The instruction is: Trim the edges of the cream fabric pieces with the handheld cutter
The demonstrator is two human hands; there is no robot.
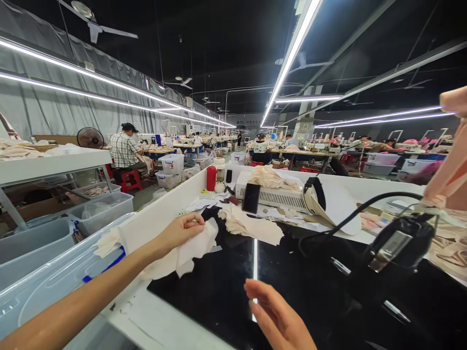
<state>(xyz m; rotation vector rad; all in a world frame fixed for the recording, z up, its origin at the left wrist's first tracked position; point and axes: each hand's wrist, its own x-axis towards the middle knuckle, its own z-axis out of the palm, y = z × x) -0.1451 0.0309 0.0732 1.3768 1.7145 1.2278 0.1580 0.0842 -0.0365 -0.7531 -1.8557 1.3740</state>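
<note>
Pale cream fabric pieces (199, 245) hang from my left hand (184, 228), whose fingers are closed on their upper edge. They lie over the left edge of a glossy black work surface (226, 282). My right hand (279, 316) hovers over the front of that surface, holding nothing, its fingers slightly curled and parted from the thumb. A stack of similar cream fabric pieces (251, 223) rests at the back of the surface. Behind the stack, a dark phone (251, 198) leans against a white vented box (284, 194) with more cream pieces on top.
To the right stands a black machine head (397, 243) with a thick cable. A white curved visor-like piece (339, 209) and a red container (211, 178) stand along the back. Clear plastic bins (102, 211) are on the left. A seated person (126, 148) works farther off.
</note>
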